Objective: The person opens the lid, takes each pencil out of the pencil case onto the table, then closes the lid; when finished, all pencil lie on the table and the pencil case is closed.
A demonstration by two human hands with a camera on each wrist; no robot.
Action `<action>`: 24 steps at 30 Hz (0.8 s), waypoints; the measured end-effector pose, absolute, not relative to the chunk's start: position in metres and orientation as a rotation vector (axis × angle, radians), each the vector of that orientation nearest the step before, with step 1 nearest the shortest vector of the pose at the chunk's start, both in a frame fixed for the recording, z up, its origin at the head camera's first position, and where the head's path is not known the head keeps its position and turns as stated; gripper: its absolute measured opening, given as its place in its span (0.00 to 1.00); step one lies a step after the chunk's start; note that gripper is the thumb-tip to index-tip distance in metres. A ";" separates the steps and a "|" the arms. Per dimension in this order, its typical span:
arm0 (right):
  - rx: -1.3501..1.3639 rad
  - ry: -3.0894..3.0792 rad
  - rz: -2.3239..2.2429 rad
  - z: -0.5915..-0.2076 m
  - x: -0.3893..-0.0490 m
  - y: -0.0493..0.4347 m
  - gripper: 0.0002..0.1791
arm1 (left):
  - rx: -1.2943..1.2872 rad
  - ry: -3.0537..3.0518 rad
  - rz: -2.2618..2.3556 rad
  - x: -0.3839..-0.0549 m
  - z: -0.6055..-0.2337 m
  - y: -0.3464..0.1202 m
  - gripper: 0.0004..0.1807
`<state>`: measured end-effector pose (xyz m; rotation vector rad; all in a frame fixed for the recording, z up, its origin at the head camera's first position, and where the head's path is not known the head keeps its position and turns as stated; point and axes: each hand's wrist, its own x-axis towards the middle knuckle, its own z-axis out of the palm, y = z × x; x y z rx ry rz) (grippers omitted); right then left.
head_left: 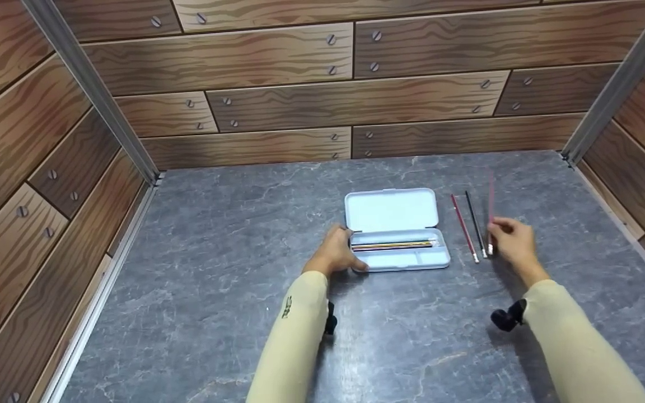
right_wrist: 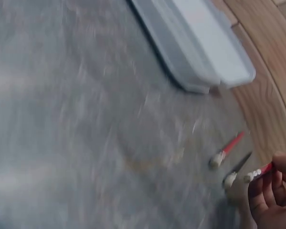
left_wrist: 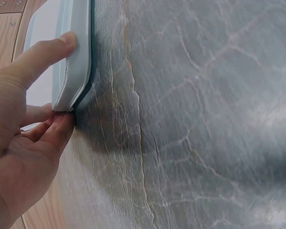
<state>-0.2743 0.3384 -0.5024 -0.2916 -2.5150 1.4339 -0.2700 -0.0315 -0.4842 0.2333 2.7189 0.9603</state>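
A light blue pencil case (head_left: 388, 210) lies open on the table, its lid folded back. My left hand (head_left: 333, 250) grips its left end; in the left wrist view the thumb presses on the rim of the case (left_wrist: 80, 62) and the other fingers curl at the corner. Several pencils (head_left: 392, 245) lie side by side in the rear part of the tray. To the right, my right hand (head_left: 515, 240) pinches a pink-red pencil (head_left: 491, 196) near its white eraser end. Left of that hand, a red pencil (head_left: 463, 226) and a black pencil (head_left: 475, 223) rest on the table.
The grey marbled table (head_left: 216, 235) is walled by wood-patterned panels (head_left: 277, 61) at the back and both sides. Metal rails (head_left: 104, 101) run along the corners. A small black device (head_left: 507, 317) is worn at the right wrist.
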 end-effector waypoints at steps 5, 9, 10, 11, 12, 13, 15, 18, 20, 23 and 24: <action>-0.354 -2.653 1.210 -0.508 -0.274 0.350 0.18 | 0.209 2.704 0.986 -0.270 -0.484 -0.032 0.47; -0.317 -2.709 1.046 -0.510 -0.275 0.348 0.16 | 0.215 2.710 0.979 -0.270 -0.485 -0.032 0.48; -0.311 -2.718 1.020 -0.511 -0.275 0.346 0.16 | 0.221 2.712 0.976 -0.270 -0.485 -0.032 0.48; -0.307 -2.727 0.995 -0.511 -0.275 0.345 0.16 | 0.227 2.712 0.975 -0.270 -0.485 -0.032 0.48; -0.306 -2.733 0.979 -0.511 -0.275 0.344 0.15 | 0.232 2.714 0.973 -0.270 -0.486 -0.032 0.47; -0.307 -2.737 0.968 -0.511 -0.275 0.342 0.15 | 0.239 2.715 0.971 -0.269 -0.486 -0.032 0.46; -0.314 -2.739 0.951 -0.512 -0.275 0.340 0.15 | 0.245 2.719 0.969 -0.269 -0.486 -0.032 0.45; -0.327 -2.734 0.938 -0.511 -0.275 0.337 0.15 | 0.238 2.721 0.983 -0.269 -0.486 -0.032 0.44; -0.354 -2.728 0.941 -0.511 -0.275 0.335 0.15 | 0.230 2.720 0.993 -0.269 -0.485 -0.032 0.45; -0.416 -2.705 0.955 -0.510 -0.275 0.331 0.16 | 0.234 2.721 0.996 -0.270 -0.484 -0.033 0.46; -0.434 -2.691 0.961 -0.510 -0.275 0.329 0.16 | 0.237 2.723 0.994 -0.270 -0.484 -0.033 0.46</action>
